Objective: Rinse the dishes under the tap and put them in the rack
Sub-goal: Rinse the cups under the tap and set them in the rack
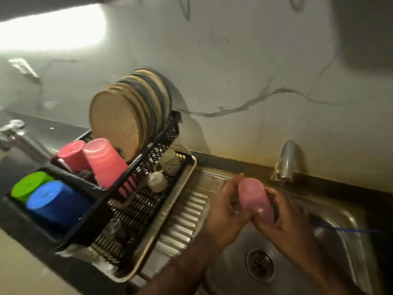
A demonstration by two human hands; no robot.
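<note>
Pink cup is over the steel sink, just below and left of the tap, and we've got both hands clamped on it: left hand gripping one side, right hand the other, fingers curled round. Left of us on the worktop, the black rack sits on a beige tray and holds upright plates, two upturned pink cups, and mugs. A green cup and blue cup sit upturned in its side bin.
</note>
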